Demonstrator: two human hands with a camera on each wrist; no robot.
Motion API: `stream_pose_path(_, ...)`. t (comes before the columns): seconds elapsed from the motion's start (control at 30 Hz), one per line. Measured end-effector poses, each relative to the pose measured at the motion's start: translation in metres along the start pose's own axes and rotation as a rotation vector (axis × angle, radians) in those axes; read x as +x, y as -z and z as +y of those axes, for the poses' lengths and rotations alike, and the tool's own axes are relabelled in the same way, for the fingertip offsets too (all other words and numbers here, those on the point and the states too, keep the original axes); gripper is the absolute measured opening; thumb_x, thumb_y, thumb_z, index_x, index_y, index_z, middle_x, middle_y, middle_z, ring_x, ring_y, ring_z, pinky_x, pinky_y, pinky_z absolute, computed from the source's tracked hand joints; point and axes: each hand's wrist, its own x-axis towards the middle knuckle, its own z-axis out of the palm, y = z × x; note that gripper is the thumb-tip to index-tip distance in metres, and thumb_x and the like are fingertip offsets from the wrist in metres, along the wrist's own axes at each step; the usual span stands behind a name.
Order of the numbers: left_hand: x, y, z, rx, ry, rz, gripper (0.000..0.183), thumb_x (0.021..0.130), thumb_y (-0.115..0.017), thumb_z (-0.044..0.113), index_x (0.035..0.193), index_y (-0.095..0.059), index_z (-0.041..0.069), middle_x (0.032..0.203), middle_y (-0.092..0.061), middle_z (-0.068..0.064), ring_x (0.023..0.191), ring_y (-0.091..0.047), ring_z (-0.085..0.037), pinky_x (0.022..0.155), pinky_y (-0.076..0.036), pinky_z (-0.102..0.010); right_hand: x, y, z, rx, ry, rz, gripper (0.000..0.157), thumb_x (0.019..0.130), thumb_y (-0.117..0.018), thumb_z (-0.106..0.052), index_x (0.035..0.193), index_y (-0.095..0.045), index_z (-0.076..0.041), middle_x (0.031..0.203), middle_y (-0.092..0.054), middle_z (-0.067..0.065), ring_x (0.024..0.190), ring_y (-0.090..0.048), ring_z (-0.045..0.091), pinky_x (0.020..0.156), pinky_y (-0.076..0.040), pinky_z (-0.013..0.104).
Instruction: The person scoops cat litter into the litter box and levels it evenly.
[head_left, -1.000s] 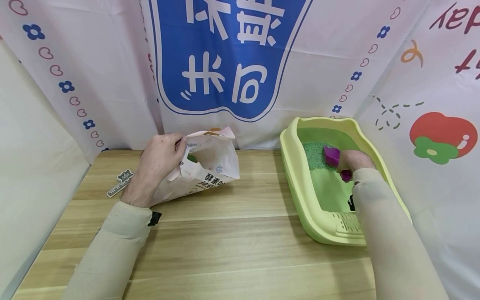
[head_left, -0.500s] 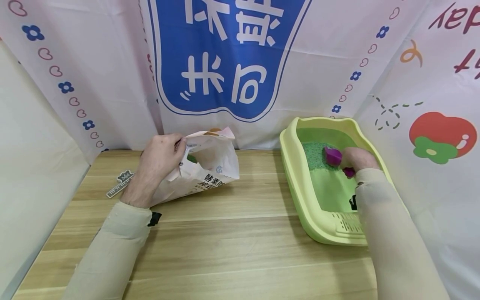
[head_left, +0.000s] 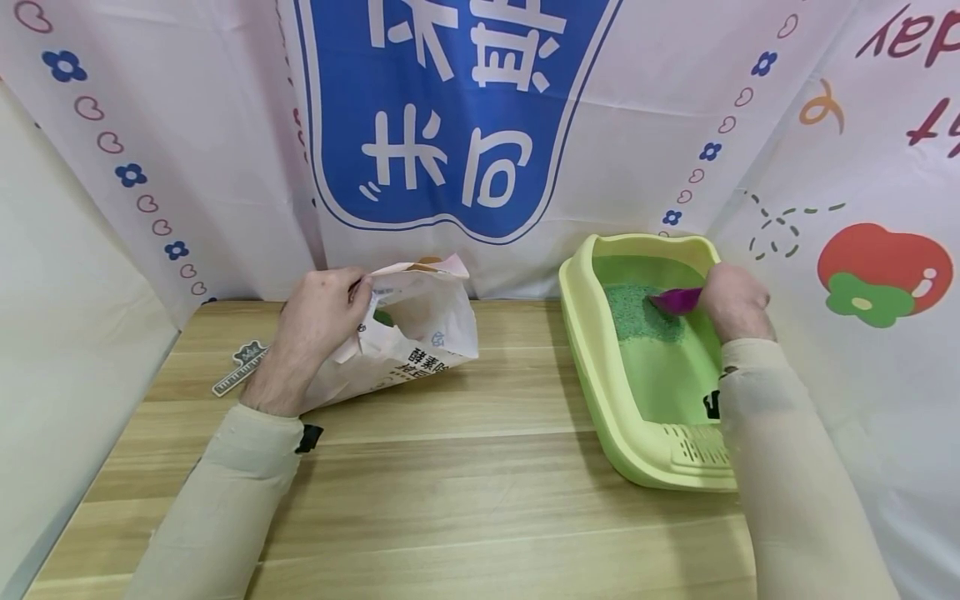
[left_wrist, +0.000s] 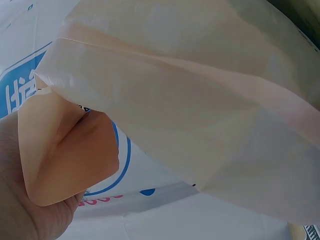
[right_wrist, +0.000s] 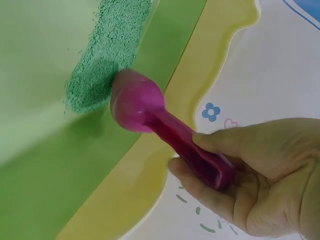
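Note:
My left hand (head_left: pixel 322 325) pinches the upper edge of an opened white bag (head_left: pixel 450 321) with dark printed characters; something green shows through its mouth. In the left wrist view, the pale bag (left_wrist: pixel 165 100) fills most of the picture beside the left hand (left_wrist: pixel 45 220). My right hand (head_left: pixel 731 300) grips the handle of a purple scoop (head_left: pixel 678 301) over a green litter tray with a yellow rim (head_left: pixel 600 400). Green pellets (head_left: pixel 637 312) lie at the tray's far end. In the right wrist view, the scoop's bowl (right_wrist: pixel 137 100) is tipped beside the pellets, its inside hidden.
A small ruler with a bear-shaped top (head_left: pixel 240 371) lies left of the bag on the wooden table (head_left: pixel 450 500). A black object (head_left: pixel 711 405) sits in the tray near its slotted front ledge (head_left: pixel 697 446). Printed cloth (head_left: pixel 637 125) hangs behind and to the right.
My right hand has moved up and right toward the tray's far right rim, and the scoop has turned so its bowl tips left. The left hand and the bag have stayed put.

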Motion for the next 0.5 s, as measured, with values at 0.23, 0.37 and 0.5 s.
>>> stream_pose_path(0.23,0.000,0.000,0.000,0.002,-0.006,0.013,0.031,0.109,-0.054,0.029,0.114,-0.078,0.009,0.106,-0.081,-0.015,0.096,-0.079,-0.037,0.082,-0.061,-0.056,0.008,0.004,-0.002,-0.153,0.112,0.108,0.016,0.094,-0.062,-0.003,0.101,-0.063,0.012,0.094,-0.066,0.034,0.078,-0.064,0.041,0.065,-0.056,0.049)
stream_pose_path(0.37,0.000,0.000,0.000,0.004,-0.001,0.011,0.031,0.108,-0.054,0.029,0.114,-0.078,0.010,0.106,-0.081,-0.014,0.095,-0.079,-0.036,0.082,-0.061,-0.055,0.006,0.007,-0.006,-0.179,0.114,0.138,0.014,0.090,-0.060,0.000,0.098,-0.062,0.012,0.096,-0.065,0.035,0.079,-0.063,0.042,0.062,-0.056,0.048)
stream_pose_path(0.5,-0.001,0.000,-0.001,0.006,-0.002,0.012,0.031,0.109,-0.054,0.029,0.113,-0.078,0.010,0.106,-0.081,-0.015,0.094,-0.079,-0.036,0.081,-0.061,-0.055,0.003,0.010,-0.011,-0.184,0.106,0.147,0.012,0.091,-0.057,0.003,0.099,-0.062,0.011,0.098,-0.064,0.035,0.081,-0.063,0.042,0.063,-0.056,0.050)
